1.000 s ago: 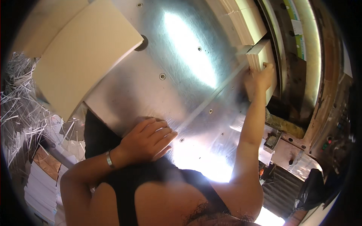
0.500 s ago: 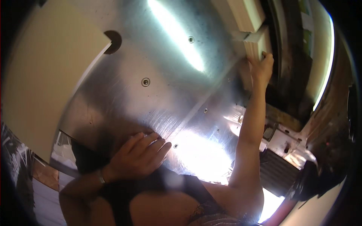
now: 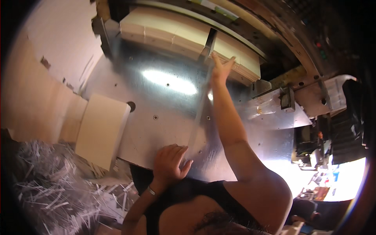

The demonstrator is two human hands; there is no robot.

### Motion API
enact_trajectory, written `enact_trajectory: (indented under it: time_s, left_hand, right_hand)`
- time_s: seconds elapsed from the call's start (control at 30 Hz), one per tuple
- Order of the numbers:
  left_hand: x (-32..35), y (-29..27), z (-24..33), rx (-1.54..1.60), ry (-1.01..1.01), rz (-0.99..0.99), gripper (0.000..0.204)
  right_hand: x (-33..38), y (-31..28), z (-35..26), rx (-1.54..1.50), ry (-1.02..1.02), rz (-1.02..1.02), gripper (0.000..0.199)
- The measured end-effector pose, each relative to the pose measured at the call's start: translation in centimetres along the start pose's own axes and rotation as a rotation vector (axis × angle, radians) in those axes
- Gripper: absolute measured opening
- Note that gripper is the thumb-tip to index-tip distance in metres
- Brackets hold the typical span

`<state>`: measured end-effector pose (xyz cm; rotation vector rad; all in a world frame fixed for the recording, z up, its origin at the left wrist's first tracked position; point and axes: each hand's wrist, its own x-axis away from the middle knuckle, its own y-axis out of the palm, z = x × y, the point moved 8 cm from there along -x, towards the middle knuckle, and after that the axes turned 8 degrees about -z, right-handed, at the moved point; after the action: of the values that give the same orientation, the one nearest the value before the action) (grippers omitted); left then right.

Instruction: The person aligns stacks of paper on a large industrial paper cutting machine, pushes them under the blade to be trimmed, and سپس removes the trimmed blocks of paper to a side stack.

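Note:
My right hand (image 3: 223, 71) reaches to the back of the metal table (image 3: 164, 135), with thumb and fingers spread apart. It is at the front left end of a cream paper stack (image 3: 243, 58), beside a dark gap; I cannot tell how firmly it touches. Left of that gap a longer paper stack (image 3: 168, 22) lies along the back. My left hand (image 3: 170, 162) rests at the table's near edge, fingers loosely bent, thumb apart, nothing in it. Another cream stack (image 3: 102, 131) lies at the left edge of the table.
Shredded paper strips (image 3: 55, 184) heap up at the lower left. A pale board-like surface (image 3: 35, 94) extends along the far left. Metal machine parts (image 3: 288, 100) stand at the right of the table. A dark frame (image 3: 290, 51) runs behind the stacks.
My view has turned, so the back stacks now lie across the top. My right hand has gone from gripping a stack's end to spread fingers; my left stays near the table edge.

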<state>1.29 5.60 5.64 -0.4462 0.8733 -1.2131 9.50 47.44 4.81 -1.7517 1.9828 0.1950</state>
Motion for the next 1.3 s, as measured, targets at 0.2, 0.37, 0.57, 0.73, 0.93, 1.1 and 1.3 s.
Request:
enact_trajectory:
  time_s: [0.2, 0.37, 0.57, 0.73, 0.93, 1.1, 1.3]
  left_hand:
    - [0.0, -0.3, 0.6, -0.094, 0.043, -0.012, 0.040]
    - [-0.1, -0.1, 0.3, -0.102, 0.050, -0.021, 0.040]
    - [0.1, -0.4, 1.2, -0.117, 0.073, -0.007, 0.042]
    - [0.4, 0.1, 1.2, -0.020, 0.111, 0.009, 0.045]
    - [1.8, -0.8, 1.6, -0.001, 0.245, 0.103, 0.041]
    - [11.7, -1.3, -4.2, 0.146, -0.089, 0.194, 0.029]
    - [16.6, 1.1, -5.3, 0.205, -0.179, 0.101, 0.027]
  right_hand:
    - [0.3, 5.5, 3.8, -0.522, 0.373, -0.030, 0.135]
    - [0.0, 5.8, 5.5, -0.628, 0.378, -0.026, 0.124]
    - [-0.2, 7.4, 6.6, -0.576, 0.335, -0.094, 0.134]
    - [-1.5, 5.1, 6.2, -0.697, 0.375, -0.198, 0.128]
    - [3.3, -3.5, 4.0, -0.152, 0.168, -0.459, 0.126]
    - [16.2, -8.9, -6.1, 0.610, -0.111, -0.951, 0.108]
    - [19.6, -13.8, -6.7, 0.832, -0.145, -0.845, 0.092]
